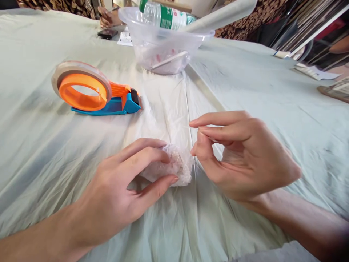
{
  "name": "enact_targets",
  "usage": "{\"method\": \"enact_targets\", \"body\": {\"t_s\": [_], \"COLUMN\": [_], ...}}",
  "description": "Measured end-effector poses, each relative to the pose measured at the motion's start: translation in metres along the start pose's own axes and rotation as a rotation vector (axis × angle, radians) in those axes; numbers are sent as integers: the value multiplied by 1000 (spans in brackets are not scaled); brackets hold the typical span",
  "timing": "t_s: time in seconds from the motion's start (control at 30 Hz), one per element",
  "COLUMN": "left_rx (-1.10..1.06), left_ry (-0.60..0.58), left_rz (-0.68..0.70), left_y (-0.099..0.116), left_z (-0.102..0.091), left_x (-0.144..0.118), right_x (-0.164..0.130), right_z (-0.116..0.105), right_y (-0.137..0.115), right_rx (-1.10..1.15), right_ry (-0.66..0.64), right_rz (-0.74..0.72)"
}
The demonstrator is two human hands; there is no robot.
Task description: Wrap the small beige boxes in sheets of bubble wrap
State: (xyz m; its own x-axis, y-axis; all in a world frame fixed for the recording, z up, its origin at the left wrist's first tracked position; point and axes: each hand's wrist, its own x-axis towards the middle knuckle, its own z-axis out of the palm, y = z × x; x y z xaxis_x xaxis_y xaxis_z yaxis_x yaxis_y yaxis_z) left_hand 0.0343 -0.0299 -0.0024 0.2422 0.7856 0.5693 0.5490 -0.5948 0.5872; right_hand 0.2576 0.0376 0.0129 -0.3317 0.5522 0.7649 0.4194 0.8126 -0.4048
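Here, nearest me, my left hand [114,196] clamps a small clear plastic bag of pale grainy filling [171,168] between thumb and fingers, pressing it onto the pale green tablecloth [272,109]. Just beside it, my right hand [240,160] pinches thumb to fingertips at the bag's upper edge, closed on thin film. Farther left lies an orange-and-blue tape dispenser [92,91]. Beyond stands a clear plastic bowl [163,43], a green-labelled water bottle [166,16] behind it.

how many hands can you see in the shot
3: the left hand on the small plastic packet, the right hand pinching beside it, and another person's hand at the table's far edge.
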Motion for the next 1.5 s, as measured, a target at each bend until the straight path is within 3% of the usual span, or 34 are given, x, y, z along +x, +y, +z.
{"method": "enact_targets", "body": {"t_s": [0.07, 0.27, 0.7, 0.93, 1.07, 1.23, 1.5], "left_rx": [21, 61, -15, -64, -128, -213, -207], "left_ry": [5, 27, -46, -83, -74, -70, -21], "left_rz": [18, 35, -6, -62, -124, -208, -202], "left_y": [0, 1, 2, 2, 5, 7, 3], "left_z": [0, 2, 0, 0, 1, 1, 4], "left_x": [1, 1, 2, 4, 6, 5, -2], "right_x": [-3, -6, -9, -5, -5, -4, 2], "right_z": [-1, -1, -5, -7, -4, -6, -10], "right_y": [-1, -7, -11, -8, -7, -7, -5], "right_rx": [-37, -197, -162, -104, -73, 20, -6], "right_ry": [-38, -54, -202, -255, -230, -298, -343], "right_rz": [-4, -265, -185, -273, -275, -262, -345]}}
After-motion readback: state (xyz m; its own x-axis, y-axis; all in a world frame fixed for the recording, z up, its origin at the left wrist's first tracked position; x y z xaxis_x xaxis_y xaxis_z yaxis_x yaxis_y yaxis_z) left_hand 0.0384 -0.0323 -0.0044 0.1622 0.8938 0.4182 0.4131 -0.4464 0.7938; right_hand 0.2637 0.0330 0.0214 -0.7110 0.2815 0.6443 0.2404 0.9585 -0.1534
